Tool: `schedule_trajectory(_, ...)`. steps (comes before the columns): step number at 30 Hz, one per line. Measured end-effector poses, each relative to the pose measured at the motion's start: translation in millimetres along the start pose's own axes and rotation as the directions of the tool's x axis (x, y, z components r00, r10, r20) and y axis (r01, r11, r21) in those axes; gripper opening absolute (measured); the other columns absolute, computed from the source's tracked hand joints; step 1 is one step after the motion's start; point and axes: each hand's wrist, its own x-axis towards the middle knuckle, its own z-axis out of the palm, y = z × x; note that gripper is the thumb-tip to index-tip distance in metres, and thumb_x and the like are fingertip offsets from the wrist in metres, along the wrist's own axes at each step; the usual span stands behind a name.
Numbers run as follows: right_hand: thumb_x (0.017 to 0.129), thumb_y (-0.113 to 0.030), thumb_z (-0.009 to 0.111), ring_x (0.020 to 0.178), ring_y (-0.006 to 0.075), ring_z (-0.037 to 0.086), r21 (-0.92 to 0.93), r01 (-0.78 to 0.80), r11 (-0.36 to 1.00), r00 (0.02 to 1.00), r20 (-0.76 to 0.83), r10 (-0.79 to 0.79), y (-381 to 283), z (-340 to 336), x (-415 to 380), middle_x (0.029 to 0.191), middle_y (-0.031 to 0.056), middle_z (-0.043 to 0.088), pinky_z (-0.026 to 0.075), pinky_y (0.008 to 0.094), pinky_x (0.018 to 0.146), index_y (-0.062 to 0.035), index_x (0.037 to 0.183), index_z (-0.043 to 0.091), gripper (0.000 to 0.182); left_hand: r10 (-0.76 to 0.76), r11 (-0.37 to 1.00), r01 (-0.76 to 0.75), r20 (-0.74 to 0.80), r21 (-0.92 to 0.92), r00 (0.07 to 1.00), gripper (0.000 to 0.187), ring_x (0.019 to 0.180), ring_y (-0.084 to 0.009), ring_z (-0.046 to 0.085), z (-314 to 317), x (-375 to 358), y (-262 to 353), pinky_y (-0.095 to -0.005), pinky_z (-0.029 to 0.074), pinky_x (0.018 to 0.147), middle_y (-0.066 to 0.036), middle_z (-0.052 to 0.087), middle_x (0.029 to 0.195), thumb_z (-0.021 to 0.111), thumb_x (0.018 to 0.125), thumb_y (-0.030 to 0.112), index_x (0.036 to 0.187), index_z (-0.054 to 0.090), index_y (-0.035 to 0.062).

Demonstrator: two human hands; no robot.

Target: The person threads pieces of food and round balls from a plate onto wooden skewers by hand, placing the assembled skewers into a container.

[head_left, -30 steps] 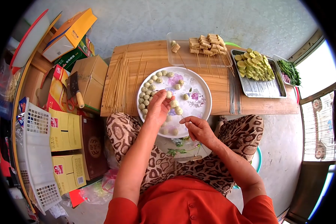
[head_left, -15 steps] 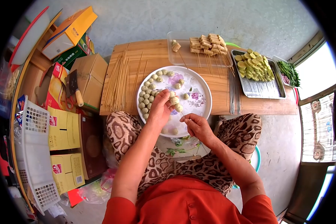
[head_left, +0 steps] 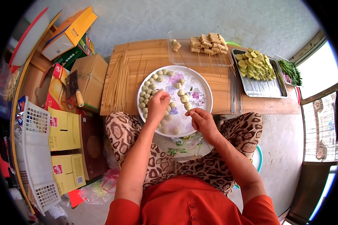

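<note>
My right hand is closed around the near end of a skewer, most of it hidden by fingers and food. Pale, green-speckled balls are threaded on it, held over the round white tray. To the left, my left hand reaches down among more loose balls at the tray's left side. Its fingertips are pinched together; whether a ball sits in them I cannot make out. A short group of balls lies near the tray's middle, on the printed flowers.
Bare bamboo skewers lie on the wooden table at left. Behind, a clear tray holds skewered rolls. To the right are metal skewers, a metal tray of green slices and some greens. A cleaver leans by boxes.
My left hand has left the skewered balls and moved down-left to the loose ones. My right hand has shifted slightly right, still holding the skewer, whose balls now show fully.
</note>
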Motion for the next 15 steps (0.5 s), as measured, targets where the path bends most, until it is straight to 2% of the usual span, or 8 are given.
schedule_trajectory(1, 0.096, -0.019, 0.048, 0.046, 0.0047, 0.033, -0.015, 0.006, 1.000, 1.000, 0.005, -0.006, 1.7, -1.8, 0.6, 0.052, -0.0045, 0.040, 0.027, 0.0213, 0.044, -0.0021, 0.094, 0.061, 0.022, 0.114, 0.970, -0.109, -0.009, 0.218, 0.993, 0.016, 0.080, -0.0215, 0.063, 2.0, -4.3, -2.2, -0.0360, 0.049, 0.066, -0.011, 0.058, 0.100, 0.065, 0.083, 0.019, 0.091, 0.062, 0.0061)
schedule_trajectory(2, 0.097, -0.022, 0.047, 0.045, 0.0042, 0.032, -0.030, 0.012, 0.999, 1.000, 0.008, -0.012, 3.0, -3.3, 0.7, 0.051, -0.0043, 0.040, 0.027, 0.0209, 0.044, -0.0033, 0.095, 0.060, 0.023, 0.115, 0.969, -0.110, -0.008, 0.219, 0.993, 0.016, 0.080, -0.0215, 0.063, 4.7, -10.6, -4.9, -0.0360, 0.049, 0.066, -0.011, 0.058, 0.100, 0.065, 0.083, 0.019, 0.091, 0.062, 0.0061)
schedule_trajectory(3, 0.097, -0.022, 0.047, 0.045, 0.0042, 0.032, -0.029, 0.011, 1.000, 1.000, 0.005, -0.011, 2.9, -4.1, -0.4, 0.051, -0.0043, 0.040, 0.027, 0.0209, 0.044, -0.0033, 0.095, 0.060, 0.023, 0.134, 0.859, -0.135, 0.037, 0.494, 0.990, 0.016, 0.083, -0.0260, 0.062, 7.3, -19.0, -2.5, -0.0388, 0.049, 0.069, -0.013, 0.058, 0.099, 0.066, 0.082, 0.018, 0.092, 0.062, 0.0060)
schedule_trajectory(4, 0.097, -0.022, 0.047, 0.045, 0.0042, 0.033, -0.017, 0.010, 1.000, 1.000, 0.006, -0.010, 2.0, -4.3, -1.6, 0.051, -0.0042, 0.040, 0.027, 0.0208, 0.044, -0.0033, 0.095, 0.061, 0.023, 0.139, 0.673, -0.157, 0.085, 0.723, 0.987, 0.018, 0.087, -0.0306, 0.061, 9.1, -23.7, -1.2, -0.0417, 0.048, 0.071, -0.014, 0.057, 0.098, 0.067, 0.081, 0.017, 0.094, 0.061, 0.0058)
schedule_trajectory(5, 0.097, -0.022, 0.047, 0.045, 0.0042, 0.033, -0.006, 0.010, 1.000, 1.000, 0.010, -0.010, 1.5, -4.2, -2.2, 0.051, -0.0041, 0.041, 0.027, 0.0208, 0.044, -0.0032, 0.096, 0.061, 0.023, 0.106, 0.637, -0.142, 0.097, 0.758, 0.990, 0.021, 0.091, -0.0343, 0.059, 11.5, -22.4, -6.4, -0.0445, 0.047, 0.073, -0.015, 0.057, 0.098, 0.066, 0.080, 0.014, 0.098, 0.060, 0.0047)
schedule_trajectory(8, 0.097, -0.022, 0.046, 0.045, 0.0043, 0.034, -0.041, 0.010, 0.999, 1.000, 0.019, -0.010, 2.0, -4.2, -3.9, 0.051, -0.0040, 0.042, 0.028, 0.0207, 0.044, -0.0034, 0.096, 0.061, 0.023, 0.127, 0.576, -0.183, 0.134, 0.797, 0.983, 0.022, 0.090, -0.0349, 0.059, 14.6, -17.9, -18.2, -0.0460, 0.047, 0.074, -0.016, 0.057, 0.099, 0.063, 0.080, 0.009, 0.100, 0.058, 0.0046)
schedule_trajectory(11, 0.094, -0.016, 0.049, 0.047, 0.0050, 0.036, -0.033, 0.006, 0.999, 1.000, 0.014, -0.006, 0.2, -3.4, -7.2, 0.053, -0.0039, 0.042, 0.028, 0.0213, 0.045, -0.0009, 0.094, 0.061, 0.020, 0.089, 0.557, -0.172, 0.147, 0.813, 0.985, 0.023, 0.088, -0.0370, 0.059, 19.7, -16.4, -19.9, -0.0476, 0.046, 0.074, -0.018, 0.056, 0.099, 0.060, 0.079, 0.005, 0.101, 0.054, 0.0040)
schedule_trajectory(15, 0.094, -0.016, 0.049, 0.047, 0.0051, 0.036, -0.012, 0.004, 1.000, 1.000, 0.029, -0.003, 2.8, -4.3, -8.3, 0.053, -0.0037, 0.042, 0.028, 0.0214, 0.045, -0.0006, 0.094, 0.061, 0.020, 0.099, 0.594, -0.167, 0.135, 0.787, 0.986, 0.023, 0.086, -0.0390, 0.060, 22.8, -18.1, -21.7, -0.0487, 0.046, 0.075, -0.019, 0.056, 0.101, 0.057, 0.079, 0.002, 0.101, 0.051, 0.0028)
